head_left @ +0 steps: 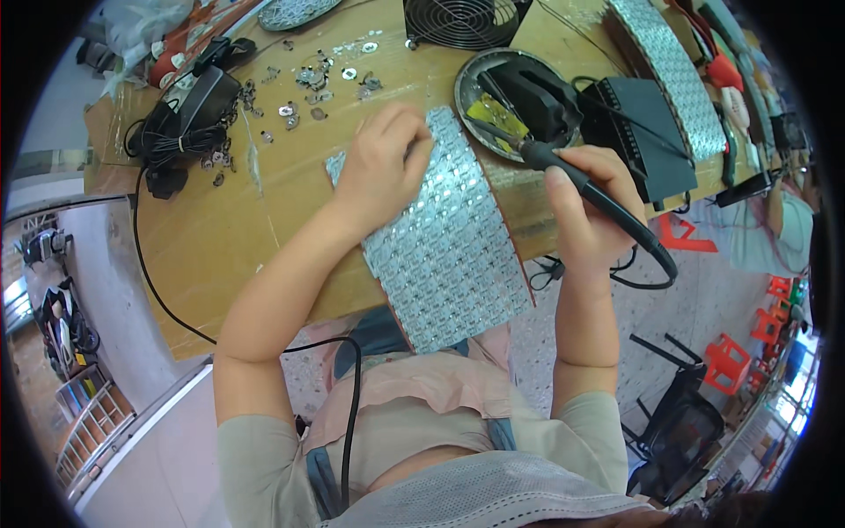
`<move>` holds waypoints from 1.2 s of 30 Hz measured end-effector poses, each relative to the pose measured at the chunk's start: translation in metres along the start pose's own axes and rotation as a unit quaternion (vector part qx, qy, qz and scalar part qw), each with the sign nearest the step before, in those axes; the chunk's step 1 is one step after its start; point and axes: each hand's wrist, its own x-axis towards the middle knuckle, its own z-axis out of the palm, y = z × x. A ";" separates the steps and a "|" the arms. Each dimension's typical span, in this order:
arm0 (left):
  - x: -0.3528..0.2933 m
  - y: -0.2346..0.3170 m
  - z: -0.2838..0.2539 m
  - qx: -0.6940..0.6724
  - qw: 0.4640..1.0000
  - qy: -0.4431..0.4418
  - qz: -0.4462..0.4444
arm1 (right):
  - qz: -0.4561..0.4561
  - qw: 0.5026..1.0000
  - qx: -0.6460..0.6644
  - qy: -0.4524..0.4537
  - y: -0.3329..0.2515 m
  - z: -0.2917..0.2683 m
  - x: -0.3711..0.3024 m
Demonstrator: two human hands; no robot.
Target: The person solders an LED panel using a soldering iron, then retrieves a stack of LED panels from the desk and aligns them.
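Note:
My right hand (598, 198) is wrapped round the black handle of a soldering iron (635, 227). Its tip points left, at the yellow sponge (499, 119) in a round metal dish (460, 86); I cannot tell whether they touch. Over the far left part of a silvery panel (449, 264) with rows of small repeated parts, my left hand (385, 163) is closed with curled fingers. Whatever those fingers hold, if anything, is hidden. The panel lies on the wooden table (290, 224), its near end reaching past the front edge above my lap.
Small loose metal parts (315, 79) are scattered at the far left, beside a black adapter with bundled cable (189, 119). A black holder (532, 97) sits in the dish. Behind stands a black fan (462, 22); at right are a black box (638, 132) and another silvery panel (673, 75).

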 end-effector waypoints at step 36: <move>0.007 -0.017 -0.019 -0.066 0.992 0.024 -0.101 | -0.029 0.993 -0.079 -0.078 -0.009 -0.011 0.011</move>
